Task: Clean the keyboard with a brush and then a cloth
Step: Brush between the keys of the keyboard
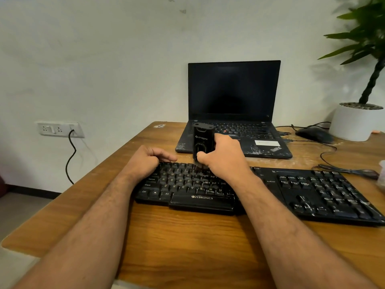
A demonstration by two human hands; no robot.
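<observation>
The black keyboard [260, 190] lies across the wooden desk [177, 236], its left end near the desk's left edge and its number pad toward the right. A black brush [203, 138] stands upright on the top key rows, left of the keyboard's middle; its bristle end is blurred against the keys. The right hand [223, 157] grips the brush low on its body, thumb on the near face and fingers wrapped round the far side. The left hand [145, 161] rests on the keyboard's upper left corner with its fingers curled in and the thumb lying forward; whether it grips the keyboard's edge or only presses on it cannot be told. Both bare forearms reach in from the near edge.

Just behind the keyboard sits an open laptop [234, 109], its screen dark. To its right lies a black mouse [314, 134] with its cable [329, 151] looping over the desk, and beyond that a white pot [354, 124] holding a green plant [368, 38]. On the wall at left, a socket plate [59, 129] has a black cord [70, 155] plugged in.
</observation>
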